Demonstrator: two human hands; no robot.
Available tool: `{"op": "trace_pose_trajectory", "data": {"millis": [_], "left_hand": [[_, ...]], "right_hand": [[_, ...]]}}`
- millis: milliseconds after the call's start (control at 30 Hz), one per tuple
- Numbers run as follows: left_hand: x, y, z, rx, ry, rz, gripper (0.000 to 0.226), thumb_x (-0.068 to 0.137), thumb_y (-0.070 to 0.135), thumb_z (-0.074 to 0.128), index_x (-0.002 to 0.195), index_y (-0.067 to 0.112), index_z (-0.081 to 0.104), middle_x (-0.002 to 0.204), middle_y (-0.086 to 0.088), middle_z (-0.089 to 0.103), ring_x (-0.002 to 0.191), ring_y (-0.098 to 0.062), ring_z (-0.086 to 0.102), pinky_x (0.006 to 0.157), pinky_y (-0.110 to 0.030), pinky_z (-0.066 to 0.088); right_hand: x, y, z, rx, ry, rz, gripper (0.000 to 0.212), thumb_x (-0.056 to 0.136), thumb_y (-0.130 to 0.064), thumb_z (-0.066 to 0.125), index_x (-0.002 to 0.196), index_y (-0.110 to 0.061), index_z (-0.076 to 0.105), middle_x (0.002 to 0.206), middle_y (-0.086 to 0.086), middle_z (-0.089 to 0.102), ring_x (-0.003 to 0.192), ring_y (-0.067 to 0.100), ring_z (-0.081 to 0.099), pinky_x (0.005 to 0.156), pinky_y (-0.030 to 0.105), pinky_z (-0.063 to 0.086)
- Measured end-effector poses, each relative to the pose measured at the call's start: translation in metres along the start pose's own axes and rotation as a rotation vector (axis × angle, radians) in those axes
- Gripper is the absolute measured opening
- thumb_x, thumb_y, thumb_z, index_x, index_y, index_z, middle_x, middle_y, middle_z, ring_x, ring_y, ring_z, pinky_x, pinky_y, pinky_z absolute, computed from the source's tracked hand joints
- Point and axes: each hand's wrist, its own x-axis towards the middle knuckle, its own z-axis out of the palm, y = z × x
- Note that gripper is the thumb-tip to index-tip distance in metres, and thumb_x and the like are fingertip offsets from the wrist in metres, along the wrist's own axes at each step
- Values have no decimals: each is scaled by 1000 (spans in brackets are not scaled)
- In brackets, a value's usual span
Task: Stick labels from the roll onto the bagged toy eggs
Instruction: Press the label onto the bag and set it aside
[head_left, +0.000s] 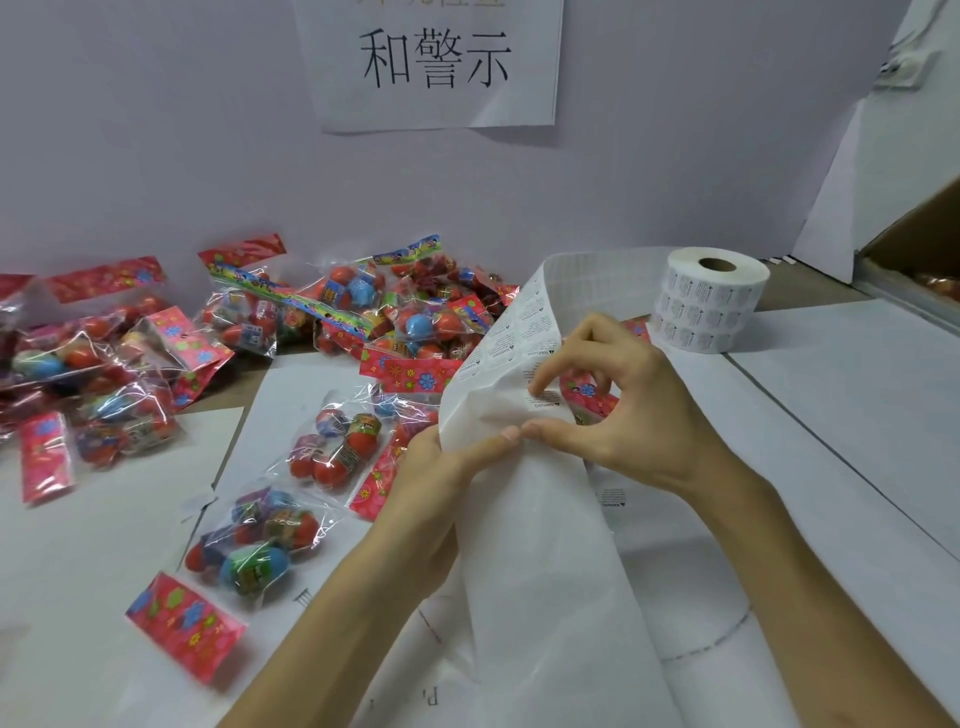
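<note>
Table (857, 395): paper-covered; we work at near centre.
Bagged toy eggs (363, 312): heap at far left; single bags just left of our hands, one partly under strip.
Strip (545, 545): runs from roll (711, 306) at far right, drapes toward us.
Left hand (431, 488): grips strip, thumb on top.
Right hand (639, 415): thumb and forefinger pinch label (543, 400) at fold in strip.
Our judgement: bend liner sharply so label corner lifts; peel slowly, touch adhesive little, hold strip taut.
</note>
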Motion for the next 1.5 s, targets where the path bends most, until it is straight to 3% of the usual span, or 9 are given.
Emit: {"op": "trace_pose_trajectory", "data": {"millis": [400, 667, 767, 867, 967, 1067, 1200, 1333, 1500], "left_hand": [[2, -5, 0, 12, -58, 68, 32, 85, 10, 71, 116, 5, 75, 111, -20, 77, 98, -33, 76, 77, -35, 63], [2, -10, 2, 30, -74, 9, 29, 92, 3, 69, 120, 8, 72, 112, -17, 77, 101, -34, 76, 77, -37, 63], [1, -10, 3, 45, -75, -50, 30, 92, 2, 70, 121, 8, 71, 112, -18, 77, 101, -36, 75, 82, -42, 64], [0, -13, 5, 152, -125, -179, 28, 92, 3, 72, 119, 8, 72, 110, -16, 78, 98, -33, 76, 81, -41, 63], [-5, -18, 8, 305, -265, -331, 27, 91, 22, 78, 116, 15, 72, 107, -5, 80, 96, -23, 78, 75, -32, 63], [-6, -17, 8, 517, -240, -274, 30, 94, 46, 72, 116, 26, 68, 89, 8, 80, 71, -10, 74, 54, -20, 53], [5, -9, 1, 626, 159, 96, 21, 99, 41, 64, 115, 28, 59, 53, 11, 59, 41, -2, 47, 39, -15, 34], [6, 7, -6, 450, 262, 396, 11, 101, 19, 63, 109, 25, 68, 61, 8, 61, 48, -2, 51, 44, -15, 41], [3, 15, -7, 540, 167, 456, 16, 97, 26, 70, 110, 33, 75, 98, 20, 75, 82, -1, 71, 60, -15, 55]], "right_hand": [[-2, 1, 2, 44, -30, 10, 9, 77, -11, 87, 78, -16, 79, 71, -5, 57, 64, 9, 50, 61, 16, 36], [-3, 8, 1, 103, -2, 56, 15, 79, -1, 79, 71, -13, 76, 64, -11, 62, 62, 9, 54, 60, 17, 41], [-1, 12, 1, 88, 133, 89, 13, 81, -11, 73, 69, -17, 72, 62, -3, 64, 56, 12, 54, 56, 28, 45], [1, 19, -7, 96, 425, 133, 13, 86, -25, 71, 74, -28, 69, 60, 0, 64, 55, 16, 57, 56, 31, 46], [3, 24, -17, 226, 584, 164, 7, 90, -29, 69, 84, -31, 71, 60, 1, 65, 52, 16, 58, 54, 32, 47], [5, 24, -18, 365, 527, 177, 9, 90, -20, 70, 96, -26, 72, 69, 2, 72, 53, 15, 63, 54, 29, 52], [6, 18, -11, 465, 358, 184, 28, 88, -1, 67, 112, -16, 69, 77, 0, 72, 57, 22, 68, 61, 34, 58], [3, 9, 0, 545, 99, 173, 49, 81, -1, 65, 127, -18, 63, 78, 2, 60, 63, 26, 70, 69, 35, 58], [-1, -1, 14, 524, -156, 166, 68, 80, 0, 68, 139, -30, 54, 76, 5, 63, 72, 28, 70, 77, 38, 59]]}}
